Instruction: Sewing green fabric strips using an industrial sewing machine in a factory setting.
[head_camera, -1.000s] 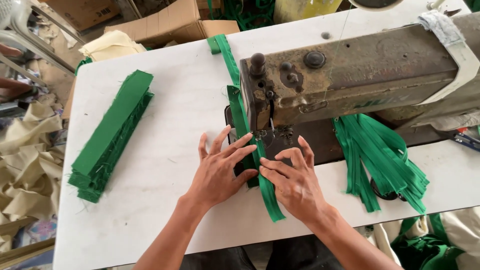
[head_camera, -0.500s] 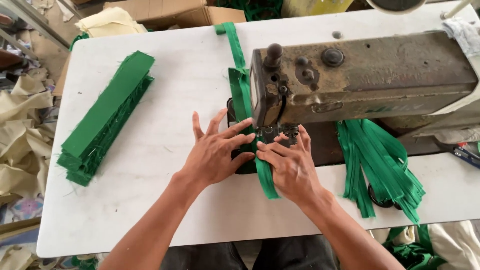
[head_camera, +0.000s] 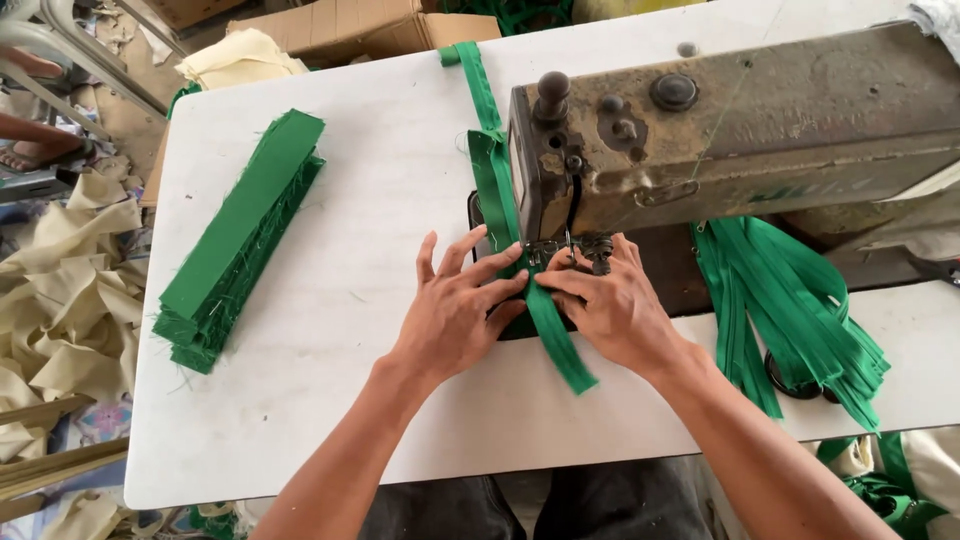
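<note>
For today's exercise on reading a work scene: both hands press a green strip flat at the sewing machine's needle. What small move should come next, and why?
Probably ease the green strip a little further under the presser foot. The left hand and right hand pin it flat on either side just before the foot, sewn strip already trails behind the sewing machine, and an unsewn tail lies toward the person.

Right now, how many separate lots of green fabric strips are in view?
3: a stack on the table's left, one strip under both hands at the machine, a loose bunch hanging right of it. More may be hidden.
</note>
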